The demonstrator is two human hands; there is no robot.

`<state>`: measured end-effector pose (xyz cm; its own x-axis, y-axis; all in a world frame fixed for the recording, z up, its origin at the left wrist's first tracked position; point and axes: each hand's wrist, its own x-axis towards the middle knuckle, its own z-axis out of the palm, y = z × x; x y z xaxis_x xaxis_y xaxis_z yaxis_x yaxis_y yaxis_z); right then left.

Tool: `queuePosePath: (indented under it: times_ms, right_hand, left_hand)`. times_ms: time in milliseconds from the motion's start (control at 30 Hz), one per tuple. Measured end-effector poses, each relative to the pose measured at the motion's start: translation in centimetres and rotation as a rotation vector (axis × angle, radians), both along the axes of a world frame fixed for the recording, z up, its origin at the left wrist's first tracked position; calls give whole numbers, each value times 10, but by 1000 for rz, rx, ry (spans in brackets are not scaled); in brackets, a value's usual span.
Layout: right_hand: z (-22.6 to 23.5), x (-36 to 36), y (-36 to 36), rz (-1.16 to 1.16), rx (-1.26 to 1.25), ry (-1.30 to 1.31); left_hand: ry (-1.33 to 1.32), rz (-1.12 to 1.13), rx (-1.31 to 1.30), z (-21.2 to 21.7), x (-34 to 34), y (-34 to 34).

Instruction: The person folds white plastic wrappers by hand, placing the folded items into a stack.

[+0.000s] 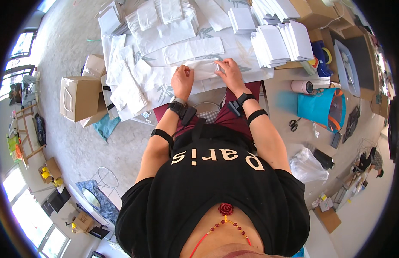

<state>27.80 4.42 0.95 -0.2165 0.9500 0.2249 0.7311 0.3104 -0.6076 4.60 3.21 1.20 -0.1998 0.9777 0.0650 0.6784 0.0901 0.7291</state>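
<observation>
Near the front edge of the table, a thin white plastic bag (203,68) lies stretched out sideways under both of my hands. My left hand (182,81) has its fingers curled closed on the bag's left part. With thumb and forefinger, my right hand (230,76) pinches the bag's right end. Just beyond lies another flat white bag (193,49), apart from my fingers. To the left, several loose bags (129,81) overlap in a heap reaching the table's corner. Farther back is a layered pile of white bags (163,32).
Stacks of folded white sheets (270,45) stand on the table's right side. Cardboard boxes (79,98) sit on the floor at the left. On the right are a blue bag (322,107), black scissors (293,124) and a clear plastic bag (309,165). A person (371,161) sits far right.
</observation>
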Motion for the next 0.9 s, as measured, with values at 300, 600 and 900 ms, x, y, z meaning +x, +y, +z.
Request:
queuePosePath:
  times_ms: [300,600,900]
  right_hand:
    - [14,-1,-2,23,-1,-96]
    - [11,-49,-2,143,-36,-77]
    - [23,-63,5,146,-36,17]
  left_hand:
    - [215,416,166,8,-81,-15]
    - [345,524,-29,-8,-132,-20]
    - [85,427,208,4,-128,-17]
